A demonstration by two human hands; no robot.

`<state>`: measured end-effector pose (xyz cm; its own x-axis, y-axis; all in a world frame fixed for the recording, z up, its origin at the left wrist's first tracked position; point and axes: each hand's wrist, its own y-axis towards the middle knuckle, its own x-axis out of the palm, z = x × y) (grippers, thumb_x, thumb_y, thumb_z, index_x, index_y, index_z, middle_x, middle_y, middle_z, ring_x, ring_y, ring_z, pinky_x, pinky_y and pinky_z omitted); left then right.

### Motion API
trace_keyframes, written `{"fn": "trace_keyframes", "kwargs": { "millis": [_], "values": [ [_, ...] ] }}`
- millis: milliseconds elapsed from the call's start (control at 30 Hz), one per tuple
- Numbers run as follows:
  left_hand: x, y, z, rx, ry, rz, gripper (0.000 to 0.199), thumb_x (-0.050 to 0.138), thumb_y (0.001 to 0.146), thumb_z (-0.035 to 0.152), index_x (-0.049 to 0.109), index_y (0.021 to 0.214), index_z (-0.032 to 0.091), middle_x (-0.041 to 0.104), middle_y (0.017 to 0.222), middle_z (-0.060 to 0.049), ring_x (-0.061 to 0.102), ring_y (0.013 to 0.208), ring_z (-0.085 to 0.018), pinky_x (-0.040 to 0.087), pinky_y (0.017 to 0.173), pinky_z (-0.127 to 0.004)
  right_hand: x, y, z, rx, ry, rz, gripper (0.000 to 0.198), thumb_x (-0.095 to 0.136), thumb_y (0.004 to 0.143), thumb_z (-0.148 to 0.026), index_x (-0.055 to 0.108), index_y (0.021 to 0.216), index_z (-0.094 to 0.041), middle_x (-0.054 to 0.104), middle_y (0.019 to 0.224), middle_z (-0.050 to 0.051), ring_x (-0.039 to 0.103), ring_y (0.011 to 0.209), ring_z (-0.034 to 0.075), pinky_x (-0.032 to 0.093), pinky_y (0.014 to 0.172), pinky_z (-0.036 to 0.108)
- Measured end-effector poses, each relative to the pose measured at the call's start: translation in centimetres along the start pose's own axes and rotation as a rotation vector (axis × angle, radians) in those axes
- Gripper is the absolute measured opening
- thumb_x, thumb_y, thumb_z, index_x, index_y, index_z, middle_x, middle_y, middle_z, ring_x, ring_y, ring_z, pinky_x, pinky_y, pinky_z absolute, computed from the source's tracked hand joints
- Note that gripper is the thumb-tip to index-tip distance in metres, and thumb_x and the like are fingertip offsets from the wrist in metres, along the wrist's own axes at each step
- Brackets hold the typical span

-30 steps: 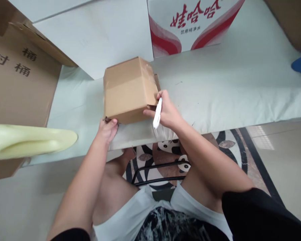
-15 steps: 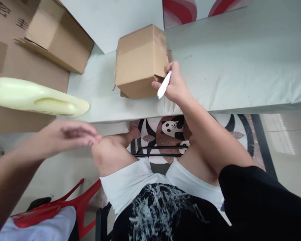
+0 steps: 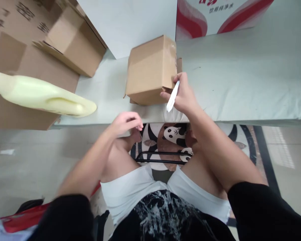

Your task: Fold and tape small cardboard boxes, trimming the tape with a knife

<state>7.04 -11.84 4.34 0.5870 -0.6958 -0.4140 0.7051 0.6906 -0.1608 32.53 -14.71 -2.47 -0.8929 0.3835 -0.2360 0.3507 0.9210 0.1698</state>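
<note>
A small brown cardboard box (image 3: 146, 70) sits on the pale-covered table, slightly tilted. At its lower right corner my right hand (image 3: 185, 95) grips a slim white stick-like tool (image 3: 173, 97), whose exact kind I cannot make out. The fingers and thumb of that hand reach the box's torn corner and side. My left hand (image 3: 126, 123) hovers at the table's front edge, below and left of the box, apart from it. Its fingers are loosely bent with a gap to the thumb, and nothing shows in them.
A pale yellow bottle (image 3: 52, 97) lies at the left, over a large cardboard sheet (image 3: 10, 63). An open carton (image 3: 76, 40) stands behind. A white carton with red curves (image 3: 193, 20) is at the back. The pale table cover (image 3: 240, 77) extends right. Below are my knees and a black bar (image 3: 163, 161).
My left hand has swung right from beside the yellow bottle to just below the box. My right hand keeps the white tool at the box corner. The view has shifted slightly.
</note>
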Motion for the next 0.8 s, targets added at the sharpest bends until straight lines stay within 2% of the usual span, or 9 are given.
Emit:
{"fn": "trace_keyframes", "kwargs": {
  "millis": [100,133,200,267,367,433,600,700,800],
  "values": [
    [-1.0,4.0,-1.8,-0.06,0.253,-0.379,0.033,0.077,0.074,0.041,0.064,0.053,0.02,0.058,0.046,0.002,0.049,0.042,-0.011,0.036,0.046,-0.024,-0.7,0.1,0.6,-0.023,0.006,0.008,0.055,0.087,0.072,-0.034,0.039,0.098,-0.028,0.049,0.09,-0.002,0.061,0.091,0.021,0.049,0.074,0.034],
    [-1.5,4.5,-2.1,-0.054,0.379,-0.41,0.029,0.072,0.075,0.037,0.064,0.054,0.02,0.057,0.046,0.003,0.046,0.044,-0.01,0.033,0.048,-0.024,-0.9,0.2,0.7,-0.016,0.007,0.011,0.055,0.087,0.072,-0.034,0.039,0.098,-0.028,0.048,0.089,-0.002,0.061,0.092,0.021,0.049,0.074,0.034],
    [-2.4,5.0,-3.1,-0.032,0.57,-0.243,0.027,0.064,0.079,0.036,0.062,0.058,0.021,0.057,0.05,0.003,0.046,0.049,-0.012,0.033,0.053,-0.026,-1.2,0.4,0.7,0.0,0.023,0.018,0.054,0.087,0.073,-0.033,0.039,0.098,-0.028,0.048,0.087,-0.002,0.061,0.093,0.022,0.05,0.075,0.036],
    [-2.7,5.7,-4.7,-0.016,0.562,0.136,0.029,0.063,0.081,0.042,0.059,0.062,0.021,0.057,0.056,0.001,0.048,0.054,-0.014,0.037,0.059,-0.029,-1.1,0.6,0.6,0.013,0.046,0.033,0.055,0.088,0.073,-0.033,0.039,0.098,-0.029,0.049,0.086,-0.002,0.061,0.092,0.023,0.051,0.075,0.037],
    [-2.0,7.0,-7.9,0.082,0.313,0.6,0.038,0.067,0.079,0.058,0.059,0.079,0.021,0.061,0.074,-0.003,0.055,0.069,-0.018,0.045,0.069,-0.032,-0.6,0.5,0.1,0.023,0.061,0.04,0.053,0.087,0.075,-0.034,0.04,0.098,-0.029,0.052,0.085,-0.003,0.061,0.086,0.022,0.052,0.073,0.038],
    [-1.3,7.8,-9.9,0.189,0.148,0.754,0.058,0.065,0.078,0.072,0.059,0.104,0.02,0.063,0.096,-0.007,0.061,0.091,-0.023,0.05,0.082,-0.035,0.0,0.1,-0.3,0.022,0.042,0.016,0.051,0.086,0.076,-0.037,0.041,0.097,-0.029,0.051,0.084,-0.003,0.061,0.081,0.02,0.051,0.07,0.036],
    [-0.7,8.6,-12.4,0.348,-0.013,0.596,0.085,0.072,0.071,0.077,0.046,0.135,0.026,0.057,0.137,-0.014,0.05,0.138,-0.034,0.042,0.114,-0.045,1.3,-0.5,-1.3,-0.006,-0.023,-0.079,0.052,0.085,0.076,-0.046,0.04,0.094,-0.028,0.047,0.081,-0.003,0.054,0.072,0.017,0.048,0.063,0.032],
    [-1.0,8.7,-12.9,0.382,-0.102,0.544,0.088,0.074,0.073,0.073,0.039,0.141,0.03,0.052,0.147,-0.014,0.048,0.144,-0.032,0.04,0.119,-0.045,1.7,-0.4,-1.8,-0.027,-0.024,-0.112,0.052,0.083,0.077,-0.049,0.038,0.095,-0.028,0.051,0.087,-0.002,0.054,0.072,0.017,0.05,0.065,0.035],
    [-1.4,8.3,-12.6,0.373,-0.131,0.599,0.086,0.071,0.077,0.072,0.035,0.143,0.031,0.053,0.147,-0.014,0.046,0.146,-0.031,0.038,0.121,-0.047,2.1,-0.2,-1.8,-0.042,0.004,-0.098,0.051,0.081,0.079,-0.049,0.037,0.097,-0.029,0.051,0.088,-0.001,0.054,0.074,0.019,0.05,0.068,0.037]
  ]
}}
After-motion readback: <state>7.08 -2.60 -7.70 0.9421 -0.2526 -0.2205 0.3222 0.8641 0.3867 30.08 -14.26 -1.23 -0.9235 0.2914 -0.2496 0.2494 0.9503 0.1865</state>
